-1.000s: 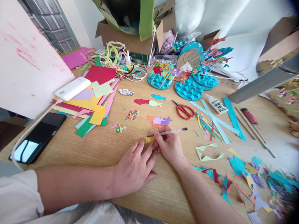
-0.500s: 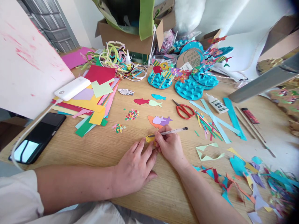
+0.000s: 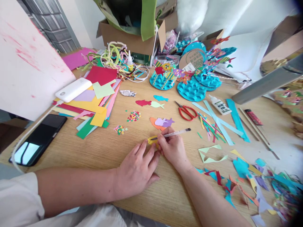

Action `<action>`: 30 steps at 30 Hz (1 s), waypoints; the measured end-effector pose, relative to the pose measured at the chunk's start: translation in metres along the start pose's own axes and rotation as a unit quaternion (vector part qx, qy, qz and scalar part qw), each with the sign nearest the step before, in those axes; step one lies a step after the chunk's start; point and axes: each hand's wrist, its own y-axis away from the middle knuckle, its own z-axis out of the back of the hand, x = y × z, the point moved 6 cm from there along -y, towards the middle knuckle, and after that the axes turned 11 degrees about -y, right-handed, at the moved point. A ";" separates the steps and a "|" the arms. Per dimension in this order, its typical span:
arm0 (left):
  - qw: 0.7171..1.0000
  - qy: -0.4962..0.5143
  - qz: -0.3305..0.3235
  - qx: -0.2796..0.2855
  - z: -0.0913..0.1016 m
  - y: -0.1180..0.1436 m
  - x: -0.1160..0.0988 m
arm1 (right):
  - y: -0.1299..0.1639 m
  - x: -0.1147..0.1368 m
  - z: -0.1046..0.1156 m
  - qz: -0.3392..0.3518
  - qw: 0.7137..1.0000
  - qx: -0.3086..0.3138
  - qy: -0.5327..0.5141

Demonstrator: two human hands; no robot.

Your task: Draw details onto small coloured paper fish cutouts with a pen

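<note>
Fingers of our left hand (image 3: 136, 171) press flat on the yellow piece (image 3: 152, 141) near the table's (image 3: 94, 151) front edge while our right hand (image 3: 172, 149) pinches the pen (image 3: 174, 133), so we keep strokes short.

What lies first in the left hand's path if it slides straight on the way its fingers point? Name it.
The left hand lies flat, fingers aimed up and right. First comes the small yellow paper piece at its fingertips, where the right hand works a pen. Beyond, probably the orange and purple paper fish.
</note>
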 end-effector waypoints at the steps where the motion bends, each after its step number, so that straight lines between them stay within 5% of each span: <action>1: 1.000 0.000 -0.001 0.000 0.000 0.000 0.000 | 0.000 0.000 0.000 -0.001 1.000 -0.002 0.001; 30: 1.000 -0.003 0.002 -0.005 0.001 0.001 0.000 | 0.002 0.000 0.000 -0.002 1.000 0.005 -0.008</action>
